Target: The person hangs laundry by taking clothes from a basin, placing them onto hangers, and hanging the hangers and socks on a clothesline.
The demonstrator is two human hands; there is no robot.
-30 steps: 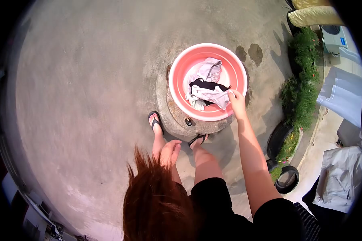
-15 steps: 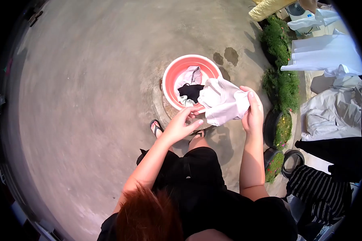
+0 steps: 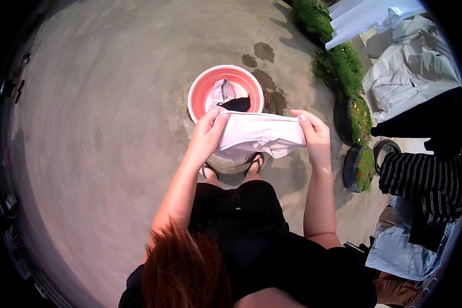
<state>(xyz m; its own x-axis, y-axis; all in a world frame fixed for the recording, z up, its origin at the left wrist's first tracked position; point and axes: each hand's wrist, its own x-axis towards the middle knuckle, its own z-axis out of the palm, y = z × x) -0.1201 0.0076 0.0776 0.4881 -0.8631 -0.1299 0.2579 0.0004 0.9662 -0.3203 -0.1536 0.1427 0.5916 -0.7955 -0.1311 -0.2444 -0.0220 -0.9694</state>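
Note:
A pale pinkish-white garment [image 3: 262, 134] is stretched between my two hands, its upper edge pulled nearly straight; I cannot tell what kind of garment it is. My left hand [image 3: 209, 132] pinches one end of that edge, and my right hand [image 3: 314, 134] grips the other end. Just beyond the cloth stands a pink plastic basin [image 3: 196, 88], its near side partly hidden by the garment. Inside the basin lie a black cloth [image 3: 236, 104] and a pale crumpled cloth [image 3: 220, 92].
Laundry hangs along the right: a white garment [image 3: 374, 18], a beige one [image 3: 413, 69], a black striped one [image 3: 421, 177] and light blue denim [image 3: 400, 254]. Tyre planters [image 3: 350, 167] with flowers and green bushes [image 3: 339, 66] border the concrete floor [image 3: 108, 123]. Wet patches [image 3: 264, 51] mark the ground.
My left hand has taken hold of the garment's other end, and the cloth is now spread wide between both hands. The view has shifted toward the laundry on the right.

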